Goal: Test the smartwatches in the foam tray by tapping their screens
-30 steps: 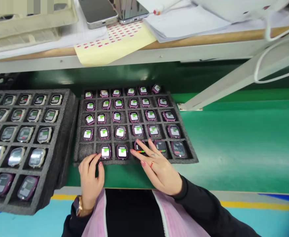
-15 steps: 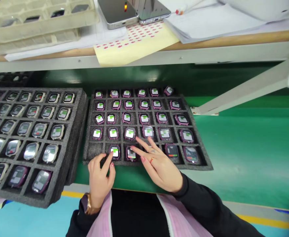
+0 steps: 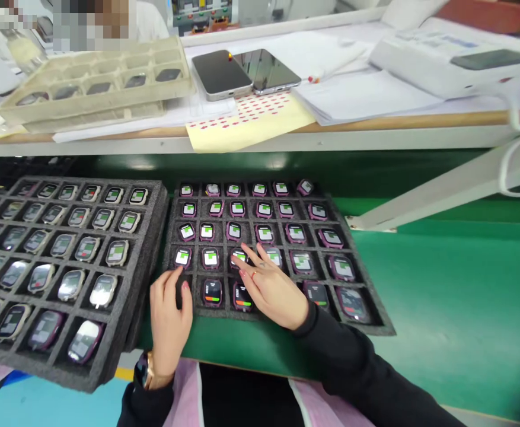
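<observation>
Purple-rimmed smartwatch faces sit in the cells of a dark grey foam tray (image 3: 386, 317). My left hand (image 3: 171, 311) has its fingers apart. Its index fingertip is at the lower edge of a watch (image 3: 182, 257) with a white and green screen, in the leftmost column, second row from the front. Fingers spread, my right hand (image 3: 277, 290) lies over the tray, its fingertips at another lit watch (image 3: 239, 256) in the same row and partly covering it. Two front-row watches, one (image 3: 212, 292) left of the other (image 3: 242, 296), show dark screens with an orange-green bar. Neither hand holds anything.
At the left, a stack of foam trays (image 3: 130, 296) carries mostly pale-rimmed watches. Above is a shelf (image 3: 357, 130) with phones (image 3: 222, 74), a pale plastic compartment tray (image 3: 121, 107) and papers. A slanted white post (image 3: 420, 204) stands right. A person is behind the shelf.
My left hand has moved from a front-row watch to the leftmost watch one row back. That front-row screen went from white and green to dark. My right hand shifted slightly; the view tilted up.
</observation>
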Demonstrator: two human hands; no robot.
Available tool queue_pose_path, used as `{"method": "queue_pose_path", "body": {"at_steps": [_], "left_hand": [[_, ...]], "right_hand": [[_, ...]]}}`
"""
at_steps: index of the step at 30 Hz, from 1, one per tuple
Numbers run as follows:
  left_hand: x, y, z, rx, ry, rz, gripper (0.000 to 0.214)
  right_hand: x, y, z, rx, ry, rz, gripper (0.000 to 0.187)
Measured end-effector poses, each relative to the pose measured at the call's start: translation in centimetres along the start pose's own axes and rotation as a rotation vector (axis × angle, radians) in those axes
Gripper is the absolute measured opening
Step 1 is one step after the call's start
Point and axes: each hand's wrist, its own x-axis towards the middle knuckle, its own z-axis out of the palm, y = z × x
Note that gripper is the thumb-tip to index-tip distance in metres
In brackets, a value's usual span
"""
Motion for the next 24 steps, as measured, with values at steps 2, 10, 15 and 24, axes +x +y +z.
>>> {"method": "queue_pose_path", "body": {"at_steps": [2, 10, 15, 24], "left_hand": [[0.8, -0.2, 0.2, 0.033, -0.001, -0.012, 0.035], [0.9, -0.1, 0.9, 0.208, -0.065, -0.064, 0.039], [1.0, -0.2, 0.8, 0.16, -0.064, -0.068, 0.041], [1.3, -0.2, 0.7, 0.22, -0.11, -0.073, 0.043]], "right_hand": [[0.2, -0.1, 0.0, -0.006, 0.007, -0.003, 0.04], [2.6, -1.9, 0.9, 0.082, -0.009, -0.073, 0.041], [4.0, -2.1, 2.5, 0.054, -0.054, -0.107, 0.042], [1.7, -0.7, -0.5, 0.083, 0.058, -0.006, 0.041]]}}
